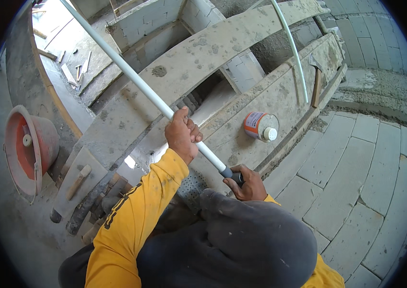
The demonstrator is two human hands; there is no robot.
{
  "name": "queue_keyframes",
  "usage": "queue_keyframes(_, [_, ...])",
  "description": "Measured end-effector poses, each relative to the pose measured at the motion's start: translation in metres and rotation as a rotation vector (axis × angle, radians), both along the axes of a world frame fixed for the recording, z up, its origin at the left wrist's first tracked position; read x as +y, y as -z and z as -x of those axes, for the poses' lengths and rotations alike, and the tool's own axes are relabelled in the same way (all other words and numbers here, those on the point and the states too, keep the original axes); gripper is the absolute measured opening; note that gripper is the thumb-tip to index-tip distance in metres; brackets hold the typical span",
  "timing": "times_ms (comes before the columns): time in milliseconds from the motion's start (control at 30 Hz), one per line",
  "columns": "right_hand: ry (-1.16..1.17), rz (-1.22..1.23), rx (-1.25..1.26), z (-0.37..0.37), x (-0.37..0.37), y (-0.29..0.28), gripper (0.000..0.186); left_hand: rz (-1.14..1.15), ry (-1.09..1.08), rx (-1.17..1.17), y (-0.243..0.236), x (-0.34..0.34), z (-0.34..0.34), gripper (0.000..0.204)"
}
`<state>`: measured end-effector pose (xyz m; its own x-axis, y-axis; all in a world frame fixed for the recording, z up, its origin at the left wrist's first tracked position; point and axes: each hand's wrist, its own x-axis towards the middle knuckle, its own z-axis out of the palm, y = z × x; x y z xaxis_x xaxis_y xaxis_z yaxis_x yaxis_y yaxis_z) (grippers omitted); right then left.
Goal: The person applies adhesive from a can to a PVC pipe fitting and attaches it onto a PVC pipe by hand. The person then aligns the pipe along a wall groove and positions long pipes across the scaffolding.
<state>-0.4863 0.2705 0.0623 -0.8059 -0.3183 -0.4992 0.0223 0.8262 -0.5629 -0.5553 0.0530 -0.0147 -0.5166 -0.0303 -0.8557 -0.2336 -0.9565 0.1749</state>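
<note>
White pipe (137,79) through left hand (182,135), dark fitting (236,177) in right hand (253,185)

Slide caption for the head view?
Left hand grips a white pipe; right hand holds the dark fitting at its near end.

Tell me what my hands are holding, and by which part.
A white pipe: your left hand grips its lower shaft, your right hand its dark end fitting.

Mortar-stained plank (286,103) at right: orange-and-white can (259,126) with white cap near middle, wooden-handled hammer (316,87) toward far right end, thin pale tube (297,62) beside hammer. Plank farther left (234,34): dried mortar patches (159,71).
</note>
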Motion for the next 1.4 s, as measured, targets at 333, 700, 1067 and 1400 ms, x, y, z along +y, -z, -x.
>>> queue_keyframes(333, [-0.053, 0.094, -0.037, 0.008, -0.001, 0.003, 0.035, -0.021, -0.009, 0.065, -0.004, -0.009, -0.006, 0.037])
queue_keyframes(700, [-0.045, 0.178, -0.111, 0.034, -0.026, -0.001, 0.039, 0.028, -0.037, 0.084, -0.003, -0.029, 0.013, 0.031])
queue_keyframes(1067, [-0.783, -0.342, 0.676, 0.064, -0.029, -0.019, 0.019, 0.130, -0.076, -0.196, -0.042, -0.015, 0.044, 0.029])
queue_keyframes(1400, [-0.750, -0.180, 0.561, 0.073, -0.039, -0.038, 0.023, -0.057, -0.059, 0.172, -0.074, -0.043, 0.028, 0.033])
